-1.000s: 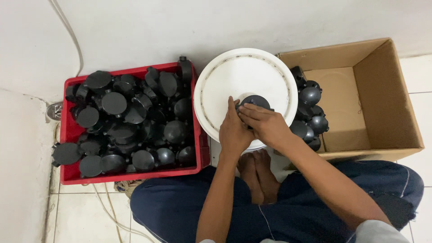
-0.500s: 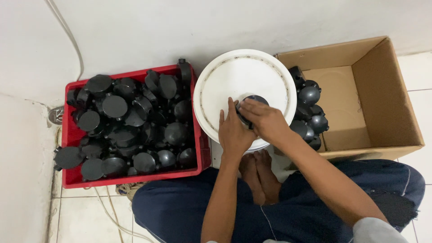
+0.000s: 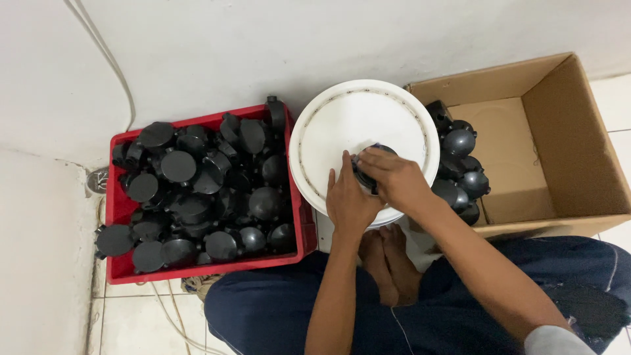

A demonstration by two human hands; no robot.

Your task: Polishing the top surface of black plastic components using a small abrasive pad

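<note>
A round black plastic part [image 3: 369,172] rests on the white round lid [image 3: 342,125] of a bucket in front of me. My right hand [image 3: 393,179] is closed over the top of the part, covering most of it. My left hand [image 3: 346,197] presses against its left side, fingers wrapped on it. Both hands meet over the near right portion of the lid. Only a small dark edge of the part shows between the fingers.
A red crate [image 3: 116,223] at left is heaped with several similar black round parts [image 3: 197,184]. An open cardboard box [image 3: 572,131] at right holds several black parts [image 3: 460,171] along its left side. My crossed legs and bare feet [image 3: 388,256] are below the bucket. A white wall lies behind.
Both hands stay on the black part over the lid; the right hand has shifted slightly over it, hiding more of the part. Nothing else has moved.
</note>
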